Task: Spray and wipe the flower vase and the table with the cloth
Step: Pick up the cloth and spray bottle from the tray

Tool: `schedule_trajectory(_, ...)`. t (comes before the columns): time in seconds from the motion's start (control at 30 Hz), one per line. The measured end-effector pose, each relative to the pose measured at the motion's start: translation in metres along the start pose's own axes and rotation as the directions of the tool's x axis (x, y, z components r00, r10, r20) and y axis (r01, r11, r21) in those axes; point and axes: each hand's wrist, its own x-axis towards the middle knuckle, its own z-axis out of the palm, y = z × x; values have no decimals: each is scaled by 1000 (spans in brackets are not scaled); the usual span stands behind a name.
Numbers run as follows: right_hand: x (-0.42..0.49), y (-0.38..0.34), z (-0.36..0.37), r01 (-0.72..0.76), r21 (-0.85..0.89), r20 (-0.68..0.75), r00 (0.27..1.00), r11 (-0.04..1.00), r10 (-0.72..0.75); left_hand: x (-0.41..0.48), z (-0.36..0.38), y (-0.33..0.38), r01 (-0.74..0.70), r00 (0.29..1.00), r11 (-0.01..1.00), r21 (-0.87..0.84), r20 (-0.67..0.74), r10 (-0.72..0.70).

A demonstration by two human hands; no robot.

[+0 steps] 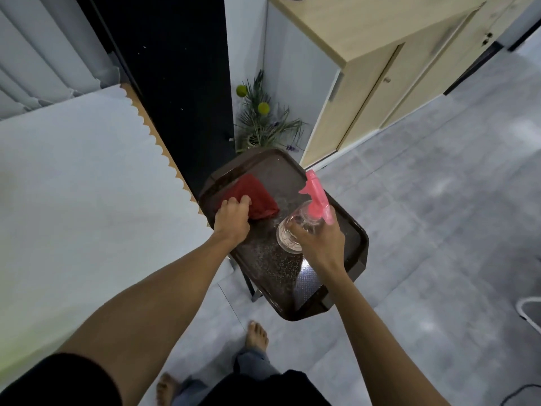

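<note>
A small dark table with a raised rim stands in front of me, its top speckled with spray droplets. My left hand grips a red cloth that lies on the table's far left part. My right hand holds a clear spray bottle with a pink trigger head just above the table's middle. The flower vase with green fronds and yellow balls stands on the floor beyond the table's far end, in the corner; its body is mostly hidden by leaves.
A bed with a white sheet runs along the left, touching the table's side. A light wooden cabinet stands at the back right. Grey tiled floor spreads to the right. My bare feet are below the table's near end.
</note>
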Motion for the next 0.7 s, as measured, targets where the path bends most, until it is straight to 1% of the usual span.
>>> schedule_trajectory(0.07, -5, -5, 1, 36, -17, 9, 999, 999, -36, -3, -10, 2, 78, 997, 983, -167, 20, -76)
schedule_trajectory(0.13, -12, -15, 2, 80, -38, 28, 997, 996, -79, -9, -27, 1, 113, 993, 949, -295, 7, -116)
schedule_trajectory(0.23, -26, -38, 5, 140, -29, 88, 987, 990, -137, -31, -64, -14, 125, 983, 881, -457, -66, -173)
schedule_trajectory(0.33, -44, -73, 19, 216, 25, 192, 957, 976, -217, -72, -107, -47, 112, 957, 836, -537, -170, -237)
schedule_trajectory(0.43, -65, -114, 49, 310, 93, 297, 899, 946, -323, -121, -148, -92, 123, 909, 785, -607, -249, -334)
schedule_trajectory(0.53, -87, -153, 90, 353, 173, 427, 814, 919, -393, -170, -181, -142, 161, 847, 748, -644, -298, -440)
schedule_trajectory(0.6, -106, -175, 122, 371, 206, 510, 749, 906, -423, -199, -195, -177, 194, 793, 739, -645, -340, -505)
schedule_trajectory(0.7, -137, -203, 173, 392, 247, 598, 658, 886, -457, -236, -209, -234, 263, 697, 716, -647, -385, -604)
